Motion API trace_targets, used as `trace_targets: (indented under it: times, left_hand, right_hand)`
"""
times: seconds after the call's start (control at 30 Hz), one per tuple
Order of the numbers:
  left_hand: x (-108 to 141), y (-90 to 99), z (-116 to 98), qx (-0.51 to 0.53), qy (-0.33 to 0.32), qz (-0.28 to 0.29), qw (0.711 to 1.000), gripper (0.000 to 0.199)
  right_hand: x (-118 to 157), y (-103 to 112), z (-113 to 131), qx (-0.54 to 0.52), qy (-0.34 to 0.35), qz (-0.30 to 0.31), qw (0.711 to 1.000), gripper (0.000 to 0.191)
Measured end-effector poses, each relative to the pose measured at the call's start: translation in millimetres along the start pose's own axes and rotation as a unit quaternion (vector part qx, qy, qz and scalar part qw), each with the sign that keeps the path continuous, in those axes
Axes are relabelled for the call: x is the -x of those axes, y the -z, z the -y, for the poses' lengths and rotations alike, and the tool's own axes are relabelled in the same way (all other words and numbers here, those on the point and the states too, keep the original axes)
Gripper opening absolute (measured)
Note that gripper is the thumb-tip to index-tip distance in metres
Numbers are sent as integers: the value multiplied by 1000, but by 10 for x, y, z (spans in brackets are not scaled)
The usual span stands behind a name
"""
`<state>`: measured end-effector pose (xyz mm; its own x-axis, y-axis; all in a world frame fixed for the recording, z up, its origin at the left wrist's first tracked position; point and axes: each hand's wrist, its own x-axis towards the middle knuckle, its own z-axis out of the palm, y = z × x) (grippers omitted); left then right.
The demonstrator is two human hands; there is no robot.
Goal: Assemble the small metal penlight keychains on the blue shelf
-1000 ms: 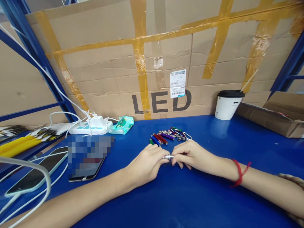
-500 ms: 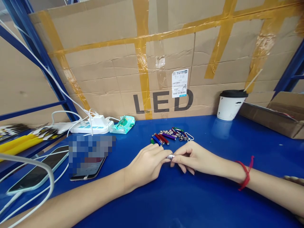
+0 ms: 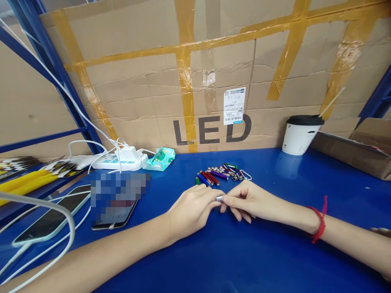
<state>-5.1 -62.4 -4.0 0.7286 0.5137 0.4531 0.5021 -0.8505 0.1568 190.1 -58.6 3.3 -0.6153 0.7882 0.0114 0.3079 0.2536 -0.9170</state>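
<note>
Pinched between my two hands is a small shiny silver cylinder (image 3: 219,198); most of it hides behind the fingers, so its exact kind does not show. My left hand (image 3: 192,206) closes thumb and forefinger on its left end. At the right end, my right hand (image 3: 249,200) grips with thumb and forefinger, its other fingers curled loosely below. Just beyond the hands lie several coloured metal tubes, among them a red tube (image 3: 213,178), a blue tube (image 3: 203,179) and a purple tube (image 3: 219,175). Beside them are small silver round pieces (image 3: 215,169) and a silver carabiner clip (image 3: 247,175).
A lidded paper cup (image 3: 299,136) stands at the back right by an open cardboard box (image 3: 354,150). On the left are two phones, one a dark phone (image 3: 122,215), white cables, a power strip (image 3: 122,161) and a green wipes packet (image 3: 161,158). A large carton (image 3: 146,101) backs the blue table.
The view has shifted slightly, moving the scene a little to the right. Both hands keep their pinch, and a bit more of the silver cylinder's side shows between them.
</note>
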Motion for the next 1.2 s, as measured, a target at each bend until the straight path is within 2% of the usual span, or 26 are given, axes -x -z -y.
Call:
trace_targets:
  times: [0.2, 0.3, 0.37, 0.5, 0.6, 0.77, 0.87, 0.97, 1.1, 1.2]
  left_hand:
    - [-3, 7, -17, 40, 36, -7, 999, 21]
    - [-18, 19, -30, 73, 76, -8, 994, 20]
    - [-26, 22, -31, 94, 102, -17, 990, 20]
    - [-34, 19, -10, 128, 123, -41, 983, 20]
    - [-41, 20, 7, 152, 134, -52, 978, 20]
    - [-47, 23, 15, 179, 119, -29, 976, 23]
    - [-49, 30, 15, 177, 93, -9, 980, 24]
    - [-43, 46, 14, 157, 56, 12, 986, 24]
    - [-25, 56, 17, 137, 18, 30, 990, 24]
    - [-22, 53, 14, 129, 23, 35, 991, 24]
  right_hand:
    - [-5, -15, -7, 25, -2, -6, 1000, 48]
    - [0, -21, 0, 89, 25, -57, 994, 49]
    - [4, -8, 4, 167, 86, -104, 977, 47]
    - [19, 48, -15, 310, 233, -197, 900, 36]
    - [38, 85, -32, 381, 293, -249, 841, 29]
    - [84, 114, -18, 488, 360, -259, 752, 21]
    - [110, 122, -2, 520, 386, -252, 719, 23]
    - [124, 123, 12, 509, 391, -254, 724, 25]
    - [125, 123, 22, 452, 368, -228, 780, 27]
    - [110, 117, 8, 399, 351, -217, 819, 28]
